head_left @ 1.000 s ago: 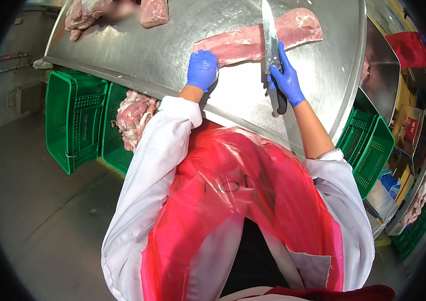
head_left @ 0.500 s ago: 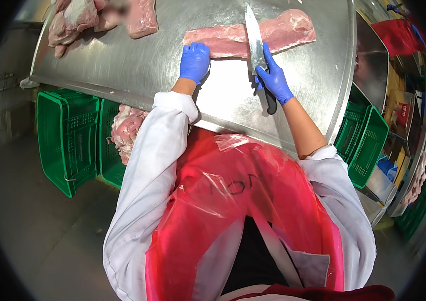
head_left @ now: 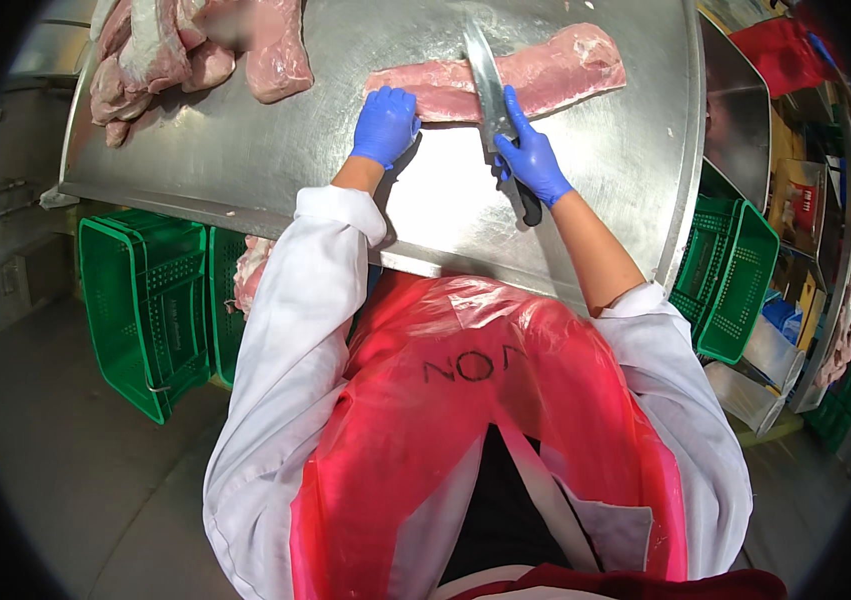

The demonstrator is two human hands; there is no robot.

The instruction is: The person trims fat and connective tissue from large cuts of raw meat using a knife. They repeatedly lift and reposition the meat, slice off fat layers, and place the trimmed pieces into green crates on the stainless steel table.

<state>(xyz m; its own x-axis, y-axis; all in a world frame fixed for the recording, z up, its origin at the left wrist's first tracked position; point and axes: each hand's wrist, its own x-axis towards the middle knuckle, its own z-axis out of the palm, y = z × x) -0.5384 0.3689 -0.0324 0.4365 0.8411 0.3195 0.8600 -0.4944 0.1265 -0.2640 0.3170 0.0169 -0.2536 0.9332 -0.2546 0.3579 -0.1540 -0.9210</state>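
Observation:
A long, pale pink pork loin [head_left: 565, 72] lies crosswise on the steel table. My left hand [head_left: 385, 128], in a blue glove, has its fingers curled against the near edge of the loin's left end. In my right hand [head_left: 533, 165], also blue-gloved, is a large knife [head_left: 486, 85] with a black handle, its grip partly hidden by the fingers. The blade points away from me and crosses over the loin left of its middle. Whether the edge is in the meat, I cannot tell.
Several raw meat pieces [head_left: 150, 60] are heaped at the table's far left. Green crates [head_left: 145, 310] stand below the left edge of the steel table [head_left: 635, 170], one holding meat [head_left: 250, 270]. Another green crate [head_left: 730, 280] is at the right, near shelving.
The knife and my right hand have shifted a little to the left along the loin. My left hand stays at the loin's left end. The whole view has tilted slightly.

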